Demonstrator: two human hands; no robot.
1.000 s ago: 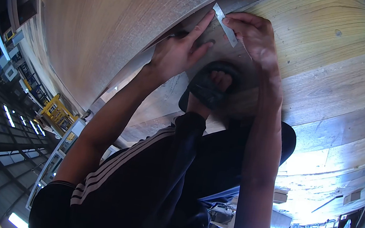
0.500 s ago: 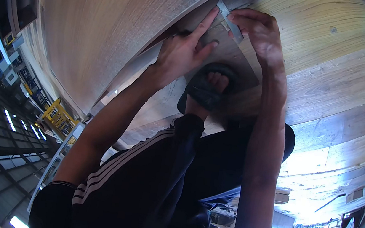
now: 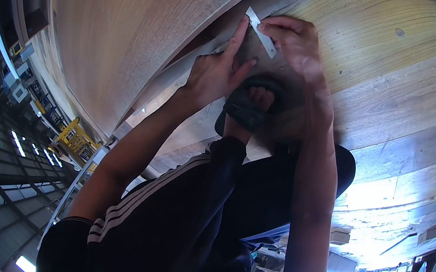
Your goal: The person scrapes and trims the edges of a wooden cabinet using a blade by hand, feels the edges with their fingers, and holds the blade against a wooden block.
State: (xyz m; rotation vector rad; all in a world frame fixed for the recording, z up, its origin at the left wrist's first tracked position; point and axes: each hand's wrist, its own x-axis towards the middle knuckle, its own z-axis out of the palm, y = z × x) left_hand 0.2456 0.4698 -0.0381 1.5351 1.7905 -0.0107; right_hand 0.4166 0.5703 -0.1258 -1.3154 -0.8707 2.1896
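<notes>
A thin flat metal strip (image 3: 264, 40), blade-like with a small dark spot near its lower end, slants above the wood-patterned floor. My right hand (image 3: 299, 46) pinches it between thumb and fingers along its right edge. My left hand (image 3: 212, 72) is open, its index finger stretched out so the tip meets or nearly meets the strip's upper left side. The left thumb points apart, and the other left fingers are partly hidden. Just below the strip is my foot in a dark sandal (image 3: 249, 104).
A large wood-grain panel (image 3: 134, 20) rises along the left, its edge close to my left hand. Wood-patterned boards (image 3: 385, 75) cover the floor at right. A yellow frame (image 3: 76, 136) stands far left, and a small box (image 3: 339, 237) lies behind me at lower right.
The strip and both hands have shifted slightly left and down. The strip has tilted, so its face now looks brighter. My right hand keeps its pinch.
</notes>
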